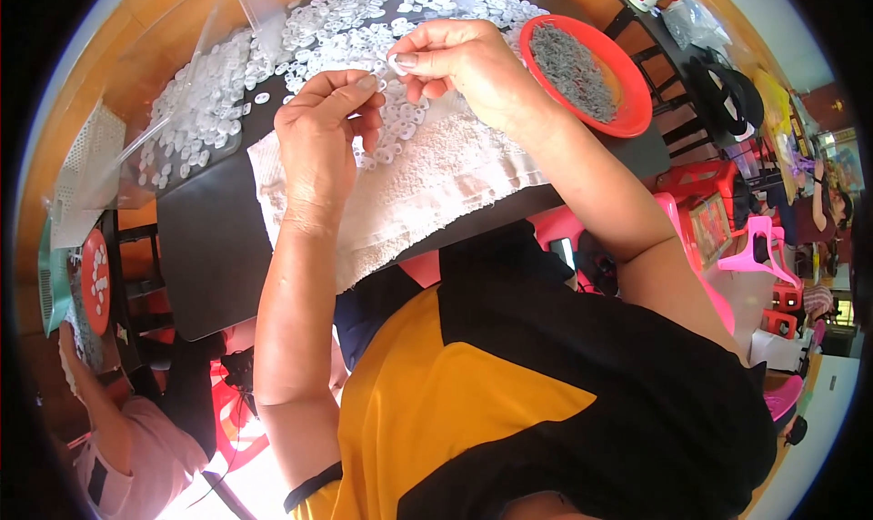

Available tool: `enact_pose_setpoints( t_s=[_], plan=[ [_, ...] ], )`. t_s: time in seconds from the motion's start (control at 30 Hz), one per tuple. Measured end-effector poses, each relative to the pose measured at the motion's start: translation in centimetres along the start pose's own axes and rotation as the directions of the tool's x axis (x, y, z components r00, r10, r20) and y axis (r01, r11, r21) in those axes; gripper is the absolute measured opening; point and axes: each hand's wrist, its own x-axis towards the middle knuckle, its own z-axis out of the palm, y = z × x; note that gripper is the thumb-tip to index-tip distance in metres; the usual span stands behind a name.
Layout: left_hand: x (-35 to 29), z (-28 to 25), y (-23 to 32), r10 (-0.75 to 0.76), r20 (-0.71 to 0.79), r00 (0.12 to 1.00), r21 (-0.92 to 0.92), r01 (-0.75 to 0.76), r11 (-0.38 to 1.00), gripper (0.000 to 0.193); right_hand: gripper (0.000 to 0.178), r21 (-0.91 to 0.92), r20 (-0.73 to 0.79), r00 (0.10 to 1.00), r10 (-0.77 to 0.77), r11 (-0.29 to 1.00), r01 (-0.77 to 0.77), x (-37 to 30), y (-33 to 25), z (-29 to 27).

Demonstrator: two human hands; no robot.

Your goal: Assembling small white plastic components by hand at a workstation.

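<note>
Visibly, the right hand (pixel 477 70) pinched a white piece (pixel 397 64) between its fingers, in from the near edge of the bench (pixel 209 270); beside it, the left hand's (pixel 316 133) fingers stood narrow, their hold unclear.

View taken w/ L head-worn fisheye cam, aimed down at L hand (pixel 320 120) & R hand (pixel 468 65), close up; table (pixel 205 274) seen from over near edge, faced twd far side.

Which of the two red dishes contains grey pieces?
The right-side dish, near the right hand; the far-left dish holds white pieces instead.
</note>
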Motion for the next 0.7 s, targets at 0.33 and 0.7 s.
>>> enact_pose_setpoints(
  t_s=[0.33, 0.7],
  plan=[
    [0.0, 0.1, -0.3, 0.051, -0.033, 0.998, 0.015, -0.051, 0.999, 0.014, 0.009, 0.033, -0.07, 0.992, -0.109, 0.993, 0.112, -0.2, -0.3, 1.4],
    [0.0, 0.0, -0.6, 0.087, -0.038, 0.995, 0.059, -0.085, 0.995, 0.014, 0.015, -0.036, -0.074, 0.977, -0.2, 0.98, 0.197, -0.7, 0.6, 2.5]
  ],
)
